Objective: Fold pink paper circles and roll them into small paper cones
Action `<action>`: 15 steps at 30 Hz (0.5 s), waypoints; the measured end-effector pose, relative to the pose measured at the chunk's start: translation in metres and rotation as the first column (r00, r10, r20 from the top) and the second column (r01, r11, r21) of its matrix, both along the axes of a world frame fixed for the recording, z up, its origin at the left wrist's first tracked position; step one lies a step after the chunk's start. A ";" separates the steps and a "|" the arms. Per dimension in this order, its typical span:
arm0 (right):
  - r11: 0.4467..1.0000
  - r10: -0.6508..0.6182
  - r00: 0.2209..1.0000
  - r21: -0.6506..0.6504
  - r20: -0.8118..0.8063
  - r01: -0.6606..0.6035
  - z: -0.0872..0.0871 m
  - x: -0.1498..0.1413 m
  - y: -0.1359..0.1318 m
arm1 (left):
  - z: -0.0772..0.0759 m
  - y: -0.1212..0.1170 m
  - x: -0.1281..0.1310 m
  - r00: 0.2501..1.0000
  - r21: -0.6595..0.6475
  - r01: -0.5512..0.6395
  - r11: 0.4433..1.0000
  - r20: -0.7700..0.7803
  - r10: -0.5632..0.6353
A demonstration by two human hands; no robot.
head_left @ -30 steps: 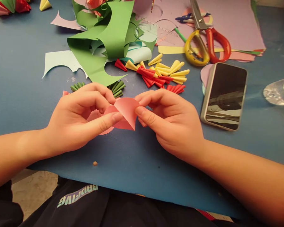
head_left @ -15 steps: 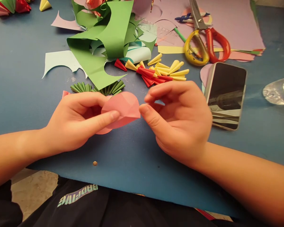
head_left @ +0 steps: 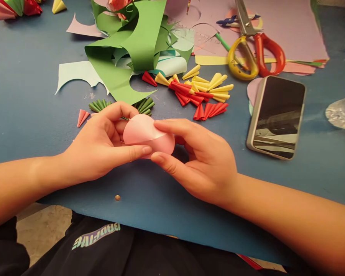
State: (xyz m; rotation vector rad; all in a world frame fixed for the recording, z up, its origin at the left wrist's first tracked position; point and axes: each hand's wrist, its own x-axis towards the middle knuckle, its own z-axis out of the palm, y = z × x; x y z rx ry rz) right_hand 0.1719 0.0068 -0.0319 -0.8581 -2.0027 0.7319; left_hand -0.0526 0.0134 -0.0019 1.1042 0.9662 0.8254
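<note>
Between my hands is a pink paper circle (head_left: pixel 145 132), partly curled over with a slanting edge across its front. My left hand (head_left: pixel 105 143) pinches it at the lower left, thumb in front and fingers behind. On its right side my right hand (head_left: pixel 199 159) grips it, index finger along the top and thumb at the lower edge. Just beyond the hands lie green paper cones (head_left: pixel 145 105), and a small pink paper cone (head_left: pixel 82 117) rests left of them. Red paper cones (head_left: pixel 211 110) and yellow paper cones (head_left: pixel 218 84) lie scattered past my right hand.
Green paper scraps (head_left: pixel 146 34) are heaped at the back, beside a white scrap (head_left: pixel 74 74). Scissors with yellow and red handles (head_left: pixel 268 53) lie on pink paper sheets (head_left: pixel 299 30). A phone (head_left: pixel 277 117) sits to the right, near a clear object (head_left: pixel 343 112) on the blue table (head_left: pixel 161 203).
My right hand has moved left and taken hold of the paper circle's right side. The circle has turned, and red cones that the hand covered now show.
</note>
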 end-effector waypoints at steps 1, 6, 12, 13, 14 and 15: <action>1.000 0.008 1.000 0.020 0.020 -0.008 0.001 0.000 0.000 | -0.001 0.000 0.000 1.000 0.002 0.009 1.000 0.025 -0.009; 0.993 -0.032 0.993 0.120 0.114 0.018 -0.001 0.000 0.002 | -0.003 0.000 -0.001 0.999 0.032 0.020 0.999 0.030 -0.021; 0.984 -0.028 0.997 0.179 0.075 0.014 -0.005 0.002 0.004 | -0.002 -0.002 0.000 0.999 0.099 0.016 0.995 -0.035 -0.012; 0.985 -0.025 0.998 0.172 0.058 0.015 -0.004 0.002 0.004 | -0.002 -0.002 -0.001 0.998 0.114 0.017 0.993 -0.066 -0.009; 0.987 -0.029 0.999 0.160 0.044 0.021 -0.003 0.001 0.004 | -0.002 -0.002 -0.001 0.994 0.137 0.013 0.991 -0.106 0.001; 0.989 -0.035 0.999 0.147 0.034 0.029 -0.002 0.001 0.004 | -0.001 -0.002 0.000 0.988 0.166 0.010 0.986 -0.151 0.015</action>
